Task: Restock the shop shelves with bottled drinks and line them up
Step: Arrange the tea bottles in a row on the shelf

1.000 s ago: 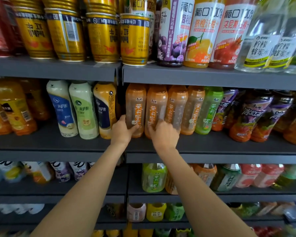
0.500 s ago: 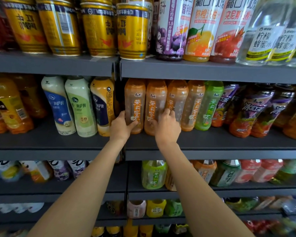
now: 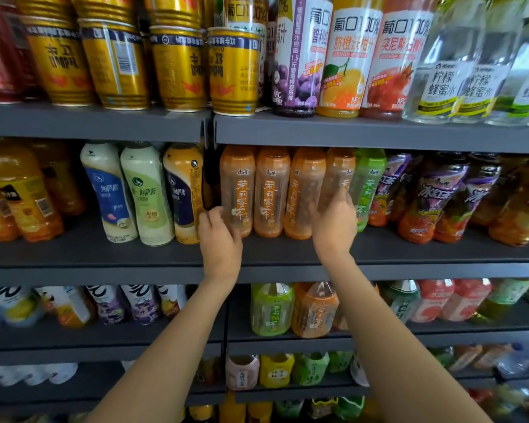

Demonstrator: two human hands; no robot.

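Note:
Several orange tea bottles stand in a row on the middle shelf (image 3: 379, 248). My left hand (image 3: 221, 239) grips the first orange bottle (image 3: 237, 184) low on its left side, fingers curled against it. My right hand (image 3: 333, 222) wraps around the lower part of the fourth orange bottle (image 3: 339, 175), thumb on its left and fingers on its right. The second orange bottle (image 3: 272, 190) and the third orange bottle (image 3: 303, 190) stand upright between my hands. A green tea bottle (image 3: 369, 181) stands right beside the fourth one.
Milk tea bottles (image 3: 144, 193) stand left of the shelf divider, purple-labelled iced tea bottles (image 3: 431, 203) to the right. Gold cans (image 3: 177, 65) and tall juice bottles (image 3: 345, 56) fill the shelf above. More tea bottles (image 3: 272, 309) sit on the shelf below.
My right hand has moved right, from the second orange bottle to the fourth. My left hand stays at the first orange bottle, slightly lower on it.

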